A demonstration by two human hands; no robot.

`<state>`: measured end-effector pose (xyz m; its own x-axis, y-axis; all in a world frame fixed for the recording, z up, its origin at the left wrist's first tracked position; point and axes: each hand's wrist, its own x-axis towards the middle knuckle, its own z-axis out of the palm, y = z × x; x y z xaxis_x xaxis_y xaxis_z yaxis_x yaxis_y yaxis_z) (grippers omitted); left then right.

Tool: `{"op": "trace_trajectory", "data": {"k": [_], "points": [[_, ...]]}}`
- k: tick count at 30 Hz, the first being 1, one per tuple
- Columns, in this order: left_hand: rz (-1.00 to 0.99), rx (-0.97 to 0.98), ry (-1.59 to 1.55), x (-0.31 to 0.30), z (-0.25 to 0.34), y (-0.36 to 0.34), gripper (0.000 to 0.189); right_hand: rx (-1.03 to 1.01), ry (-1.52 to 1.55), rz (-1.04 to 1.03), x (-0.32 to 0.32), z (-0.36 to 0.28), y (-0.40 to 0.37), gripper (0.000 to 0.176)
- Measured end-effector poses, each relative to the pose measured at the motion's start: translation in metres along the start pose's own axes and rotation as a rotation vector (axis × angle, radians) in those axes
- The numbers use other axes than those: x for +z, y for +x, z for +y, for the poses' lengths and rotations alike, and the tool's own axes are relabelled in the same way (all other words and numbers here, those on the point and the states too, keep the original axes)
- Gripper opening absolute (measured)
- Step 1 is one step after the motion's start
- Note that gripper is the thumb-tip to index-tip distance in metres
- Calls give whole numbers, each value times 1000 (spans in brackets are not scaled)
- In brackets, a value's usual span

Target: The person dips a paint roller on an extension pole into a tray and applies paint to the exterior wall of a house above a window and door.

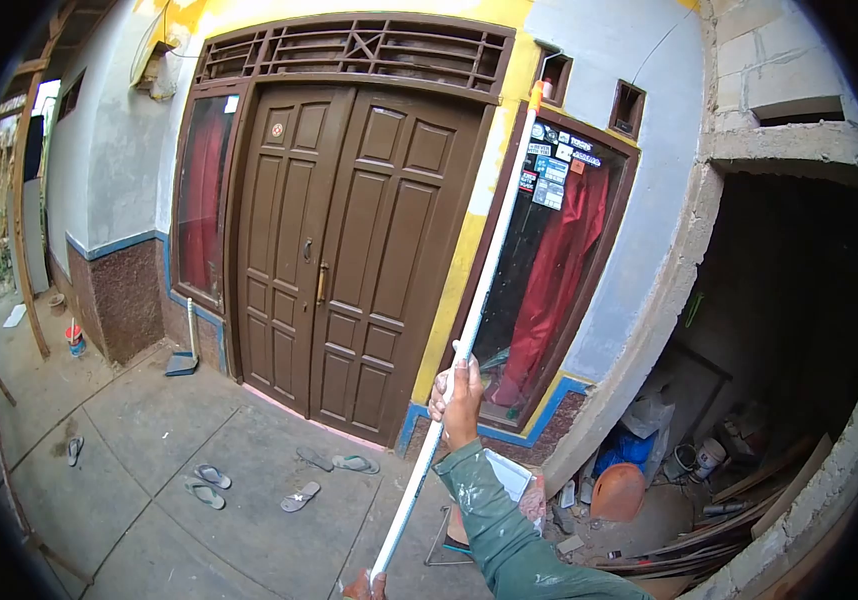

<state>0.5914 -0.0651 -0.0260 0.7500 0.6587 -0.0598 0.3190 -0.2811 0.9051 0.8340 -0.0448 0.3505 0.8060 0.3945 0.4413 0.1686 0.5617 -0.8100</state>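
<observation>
A long white pole with an orange end piece slants up in front of the window. My right hand, in a green sleeve spotted with pale paint, is closed around its middle. At the bottom edge my left hand is partly cut off, its fingers wrapped round the pole's lower end. The pole's top reaches the yellow-painted strip of wall beside the window frame; what is fixed at its tip is too small to make out.
Brown double doors stand closed at centre. Several sandals lie on the concrete floor. A dustpan leans at the left wall, with a small paint tin farther left. On the right, an orange basin and planks clutter a dark opening.
</observation>
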Motion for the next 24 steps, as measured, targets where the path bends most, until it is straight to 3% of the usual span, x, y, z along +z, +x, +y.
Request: {"op": "trace_trajectory", "data": {"k": [2,3,5,8,12,14,17,21,24], "points": [[176,215,273,6,0,5,52,0,5,-3,1,-5,10,33],[175,209,272,4,11,6,52,-5,-1,-8,1,-10,20,34],[30,-65,15,-10,58,21,45,-9,-9,-14,3,-22,42,34],[89,-3,76,-36,120,30,41,-62,-15,-43,11,-46,73,35],[263,231,232,-16,108,52,39,-116,-4,-72,20,-63,83,35],[303,322,12,-11,87,58,40,-118,-24,-51,21,-60,78,34],[224,200,2,-36,109,24,38,-96,-59,-30,18,-42,52,34],[162,157,23,-12,39,19,38,-61,-68,-8,21,-23,14,36],[317,200,-103,-17,35,2,36,-29,-46,-4,21,-11,0,35]]}}
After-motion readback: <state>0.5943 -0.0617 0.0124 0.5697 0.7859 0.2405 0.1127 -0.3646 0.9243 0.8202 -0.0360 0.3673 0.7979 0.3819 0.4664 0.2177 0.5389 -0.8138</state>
